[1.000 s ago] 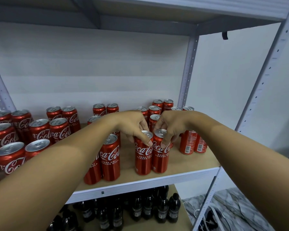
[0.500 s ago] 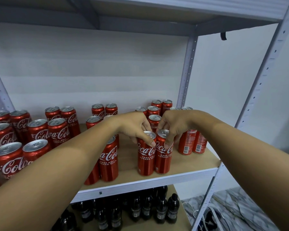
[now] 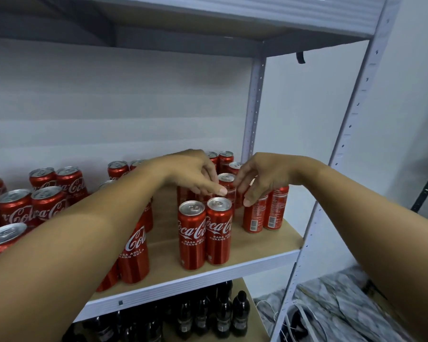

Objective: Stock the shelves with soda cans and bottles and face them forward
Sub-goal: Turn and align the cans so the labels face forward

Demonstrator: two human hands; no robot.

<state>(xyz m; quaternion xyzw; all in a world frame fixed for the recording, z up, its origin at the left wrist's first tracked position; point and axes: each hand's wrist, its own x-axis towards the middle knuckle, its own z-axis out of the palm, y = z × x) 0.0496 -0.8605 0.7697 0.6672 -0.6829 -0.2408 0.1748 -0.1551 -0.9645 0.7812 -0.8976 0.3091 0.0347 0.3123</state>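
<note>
On the tan wooden shelf board two tall red soda cans with silver tops stand upright and touching near the front edge, logos facing you. Your left hand hangs just above and behind them, fingers loosely bent, gripping nothing. Your right hand has relaxed fingers touching the top of a red can showing its barcode side. More red cans fill the left. Dark plastic bottles stand on the shelf below.
</note>
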